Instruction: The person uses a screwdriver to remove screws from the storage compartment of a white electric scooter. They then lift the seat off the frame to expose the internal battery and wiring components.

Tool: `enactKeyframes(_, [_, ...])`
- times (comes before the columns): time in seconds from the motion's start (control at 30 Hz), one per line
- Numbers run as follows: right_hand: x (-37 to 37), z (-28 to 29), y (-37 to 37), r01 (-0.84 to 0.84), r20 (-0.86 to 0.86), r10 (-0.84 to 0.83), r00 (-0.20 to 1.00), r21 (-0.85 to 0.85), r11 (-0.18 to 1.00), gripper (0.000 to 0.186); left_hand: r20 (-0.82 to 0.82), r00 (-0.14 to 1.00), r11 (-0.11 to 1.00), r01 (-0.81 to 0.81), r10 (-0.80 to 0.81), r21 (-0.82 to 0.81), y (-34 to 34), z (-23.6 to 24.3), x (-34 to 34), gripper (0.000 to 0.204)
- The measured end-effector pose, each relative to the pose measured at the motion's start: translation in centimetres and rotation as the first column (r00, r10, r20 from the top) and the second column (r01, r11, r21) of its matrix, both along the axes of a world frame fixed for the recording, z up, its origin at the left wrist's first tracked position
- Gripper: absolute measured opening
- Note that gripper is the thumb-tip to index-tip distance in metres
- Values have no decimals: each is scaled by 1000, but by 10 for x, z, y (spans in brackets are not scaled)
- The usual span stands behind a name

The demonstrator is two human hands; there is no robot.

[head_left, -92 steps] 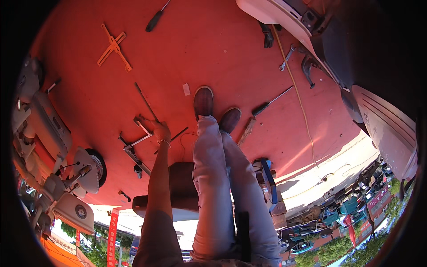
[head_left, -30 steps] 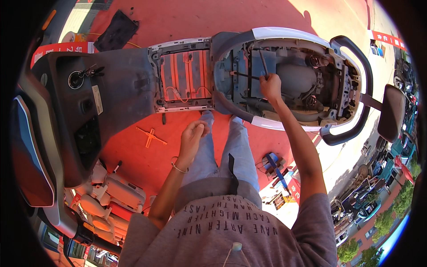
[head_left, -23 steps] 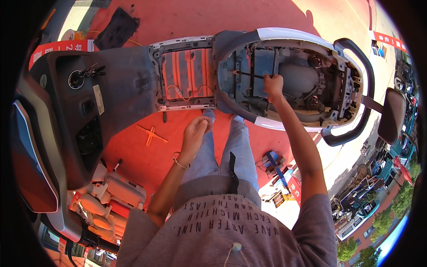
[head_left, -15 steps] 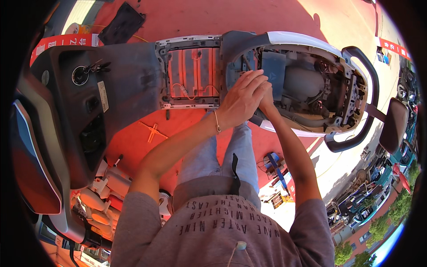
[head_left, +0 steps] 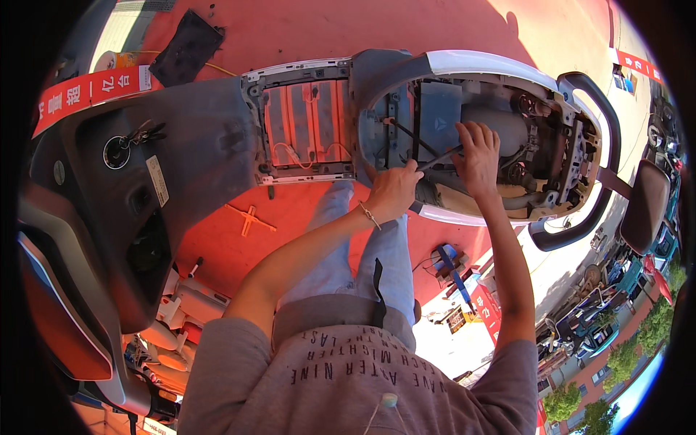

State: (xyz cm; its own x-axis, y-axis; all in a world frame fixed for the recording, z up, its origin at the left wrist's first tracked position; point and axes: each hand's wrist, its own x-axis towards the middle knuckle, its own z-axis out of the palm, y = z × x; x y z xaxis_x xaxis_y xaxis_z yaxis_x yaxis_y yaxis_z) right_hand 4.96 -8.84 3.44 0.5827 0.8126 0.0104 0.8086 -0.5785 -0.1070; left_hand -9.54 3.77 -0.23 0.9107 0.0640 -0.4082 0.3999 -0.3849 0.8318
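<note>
The left hand (head_left: 394, 191) is closed around one end of a dark bar-handled wrench (head_left: 439, 158) over the open seat bay (head_left: 395, 76) of a scooter (head_left: 210, 134), apparently steadying it. The right hand (head_left: 478, 161), fingers loosely spread, meets the other end, perhaps for leverage; whether it grips, I cannot tell.

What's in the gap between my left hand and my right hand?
The head view shows a dark rod there, slanting from your left hand toward your right hand, seen against the scooter.
</note>
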Motion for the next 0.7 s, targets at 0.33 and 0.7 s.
enactKeyframes(0.33, [19, -35, 38, 823, -866, -368, 338, 83, 562, 29, 69, 953, 916, -262, 295, -304, -50, -16, 18, 21])
enactKeyframes(0.7, [6, -7, 75, -51, -392, 110, 913, 158, 986, 22, 158, 979, 984, -107, 129, -143, -24, -100, 69, 19])
